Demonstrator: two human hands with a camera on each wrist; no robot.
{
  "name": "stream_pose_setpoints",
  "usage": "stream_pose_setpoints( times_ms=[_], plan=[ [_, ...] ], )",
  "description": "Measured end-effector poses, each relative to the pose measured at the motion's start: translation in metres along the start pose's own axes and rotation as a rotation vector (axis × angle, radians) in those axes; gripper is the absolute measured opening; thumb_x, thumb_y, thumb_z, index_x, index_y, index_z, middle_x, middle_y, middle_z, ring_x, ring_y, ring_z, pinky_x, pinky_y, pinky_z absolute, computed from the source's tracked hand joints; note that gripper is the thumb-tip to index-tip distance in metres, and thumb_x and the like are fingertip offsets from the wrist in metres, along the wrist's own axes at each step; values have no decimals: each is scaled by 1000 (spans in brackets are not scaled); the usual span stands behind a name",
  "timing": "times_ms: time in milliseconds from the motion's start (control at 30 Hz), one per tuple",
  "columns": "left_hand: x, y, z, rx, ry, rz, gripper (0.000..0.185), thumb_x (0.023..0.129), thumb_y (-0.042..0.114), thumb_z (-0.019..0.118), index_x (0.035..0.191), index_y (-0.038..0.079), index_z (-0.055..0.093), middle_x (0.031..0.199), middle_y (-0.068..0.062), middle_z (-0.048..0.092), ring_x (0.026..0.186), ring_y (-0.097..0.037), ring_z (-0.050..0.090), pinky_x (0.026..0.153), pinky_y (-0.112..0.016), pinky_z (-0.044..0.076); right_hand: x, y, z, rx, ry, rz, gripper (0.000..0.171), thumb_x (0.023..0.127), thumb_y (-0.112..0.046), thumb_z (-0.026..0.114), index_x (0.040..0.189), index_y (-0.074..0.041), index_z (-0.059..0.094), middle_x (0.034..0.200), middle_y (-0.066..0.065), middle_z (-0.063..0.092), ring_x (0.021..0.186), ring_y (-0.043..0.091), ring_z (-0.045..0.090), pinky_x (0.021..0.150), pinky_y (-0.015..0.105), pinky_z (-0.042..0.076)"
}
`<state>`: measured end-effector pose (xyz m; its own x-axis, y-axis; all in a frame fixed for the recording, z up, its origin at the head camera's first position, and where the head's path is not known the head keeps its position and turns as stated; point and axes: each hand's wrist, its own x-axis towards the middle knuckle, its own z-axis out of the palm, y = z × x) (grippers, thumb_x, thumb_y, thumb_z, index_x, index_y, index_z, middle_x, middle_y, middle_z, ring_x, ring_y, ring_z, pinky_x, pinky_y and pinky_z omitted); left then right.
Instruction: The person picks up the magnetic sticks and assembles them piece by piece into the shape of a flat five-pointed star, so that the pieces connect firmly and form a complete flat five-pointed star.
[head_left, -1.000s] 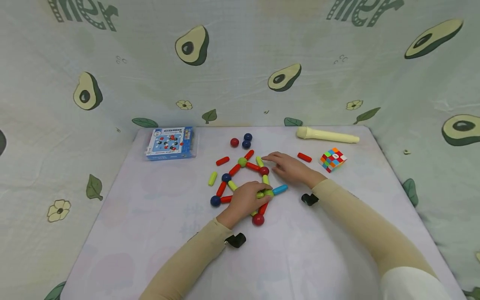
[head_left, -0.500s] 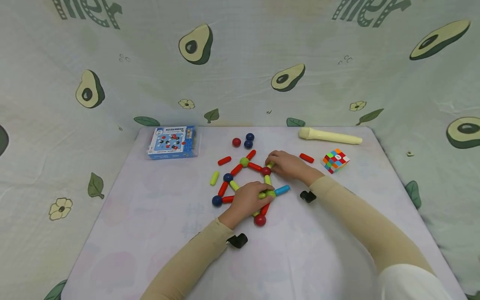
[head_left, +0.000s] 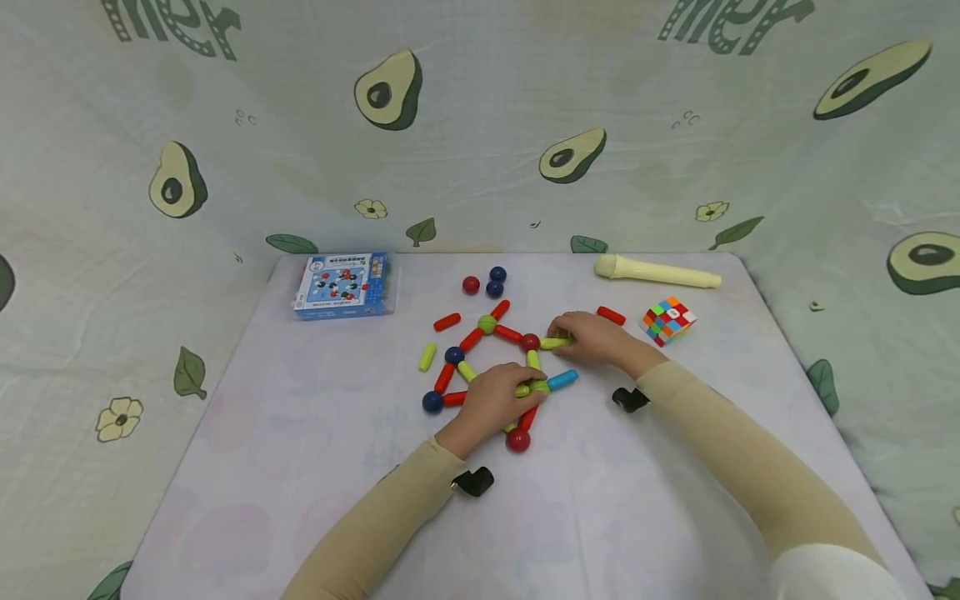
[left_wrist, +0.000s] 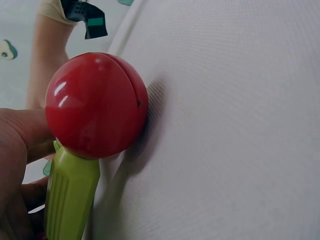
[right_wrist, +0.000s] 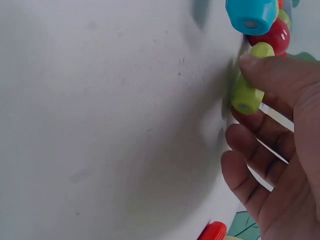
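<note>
Head view: a pale cloth-covered table [head_left: 315, 433] with avocado-print fabric [head_left: 480, 150] hung all round it. The glossy plastic rod-and-ball figure [head_left: 487, 358] sits mid-table. Right hand [head_left: 596, 340] pinches a ribbed green rod [head_left: 555, 342] against the figure's red ball [head_left: 530, 342]. Left hand [head_left: 491, 402] curls over the figure's near side, touching a green rod there. Nearer than the figure, the cloth is bare to the edge; cube [head_left: 667, 320] lies right of it.

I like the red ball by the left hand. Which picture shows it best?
The left wrist view: the red ball fills the frame, stuck on a green stick. The head view shows it small. The right wrist view doesn't clearly show it.
</note>
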<state>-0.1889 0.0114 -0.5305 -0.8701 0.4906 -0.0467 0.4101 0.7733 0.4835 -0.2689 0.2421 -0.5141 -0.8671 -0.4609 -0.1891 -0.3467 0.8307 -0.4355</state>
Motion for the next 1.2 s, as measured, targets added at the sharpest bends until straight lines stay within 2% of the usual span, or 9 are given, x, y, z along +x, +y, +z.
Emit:
stream_pose_setpoints(
  times_ms=[133,400,567,733,867,1000,1200],
  plan=[
    [0,0,0,2,2,-3,37,93,46,73,127,32,71,108,10,68,88,-8,56,71,-21,46,-7,4,1,85,11,-6,24,95,-25,74,116,-13,69,98,-1,65,90,20,58,84,37,52],
    [0,0,1,-7,2,-6,38,93,46,73,128,33,71,108,10,68,89,-8,55,72,-21,47,-19,11,12,262,103,20,22,96,-26,72,114,-15,69,98,-1,64,91,20,57,83,36,51],
    [-1,0,1,-11,7,0,38,93,46,74,127,32,71,108,9,68,88,-8,55,72,-21,47,-23,15,18,326,145,31,22,96,-32,72,114,-19,70,99,-1,65,92,20,57,83,36,51],
    [0,1,1,-8,10,7,38,93,46,73,128,32,71,112,9,68,90,-8,56,74,-22,48,-35,17,16,375,136,53,36,97,-30,72,127,-15,60,106,3,63,94,21,58,85,35,51],
    [0,1,2,-12,10,6,38,93,47,73,128,32,71,112,8,68,90,-9,56,74,-22,48,-47,17,15,434,99,88,45,95,-33,73,125,-9,50,104,6,60,92,22,56,83,32,50],
    [-1,-1,2,-19,12,10,37,93,47,73,127,32,71,108,9,68,87,-8,55,71,-22,46,-55,18,18,492,64,76,39,95,-29,75,115,-8,50,100,7,60,91,23,57,80,27,50],
    [0,-2,3,-25,18,23,36,93,46,73,126,32,72,103,10,66,84,-7,54,68,-21,44,-60,17,22,549,40,47,26,96,-23,74,112,-10,58,100,5,64,93,23,59,80,26,51]
  ],
)
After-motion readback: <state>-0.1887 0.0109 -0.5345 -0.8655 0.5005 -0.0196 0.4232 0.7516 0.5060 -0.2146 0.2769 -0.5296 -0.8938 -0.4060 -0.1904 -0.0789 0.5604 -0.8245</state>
